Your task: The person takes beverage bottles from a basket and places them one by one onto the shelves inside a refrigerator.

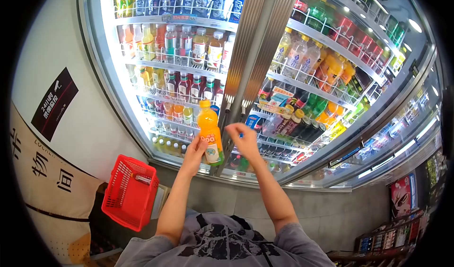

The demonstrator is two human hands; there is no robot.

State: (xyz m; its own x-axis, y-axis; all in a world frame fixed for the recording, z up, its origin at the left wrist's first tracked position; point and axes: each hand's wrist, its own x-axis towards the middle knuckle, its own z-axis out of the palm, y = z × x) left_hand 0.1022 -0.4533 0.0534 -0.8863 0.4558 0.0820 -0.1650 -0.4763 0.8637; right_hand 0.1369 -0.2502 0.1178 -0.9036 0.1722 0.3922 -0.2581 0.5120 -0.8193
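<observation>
My left hand [193, 156] is wrapped round the lower left side of an orange juice bottle [208, 120]. The bottle is upright with a slight tilt, has an orange cap and a pale label, and is held before the left part of a lit drinks fridge [184, 22]. To its right, a short way off the bottle, my right hand [245, 141] is closed with curled fingers near the metal door frames [246, 73]. A small blue spot shows by its fingers; whether the hand grips anything is hidden.
A red shopping basket [130, 191] stands at the lower left, with a small packet [141, 178] inside. Bottles fill the fridge shelves. More fridges [392, 156] run along the right, and a rack of goods [390, 236] is at the lower right.
</observation>
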